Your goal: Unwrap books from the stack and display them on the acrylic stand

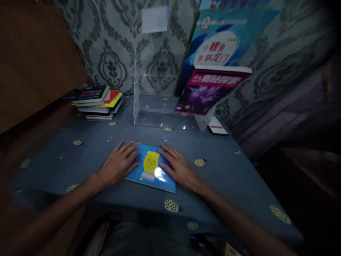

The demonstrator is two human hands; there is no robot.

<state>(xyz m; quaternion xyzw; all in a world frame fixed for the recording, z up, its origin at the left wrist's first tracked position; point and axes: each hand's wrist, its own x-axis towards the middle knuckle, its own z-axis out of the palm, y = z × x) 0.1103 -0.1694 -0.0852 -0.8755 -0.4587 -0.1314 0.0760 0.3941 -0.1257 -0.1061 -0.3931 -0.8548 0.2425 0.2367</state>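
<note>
A thin blue book (162, 183) with a yellow label-like patch on its cover lies flat near the front of the table. My left hand (118, 162) rests along its left side, fingers stretched out and partly over the cover. On the opposite side, my right hand (179, 166) lies with spread fingers, the tips touching the book's right edge and cover. Neither hand grips it. Behind the book stands a clear acrylic rack (160, 120), whose right part holds a purple-and-red book (205, 92) in front of a larger blue book (221, 42).
A stack of books (98, 103) sits at the back left of the table. A phone-like white device (217, 125) lies right of the rack. The table (128, 133) wears a dark blue patterned cloth. A patterned wall rises behind, bearing a white paper (154, 19).
</note>
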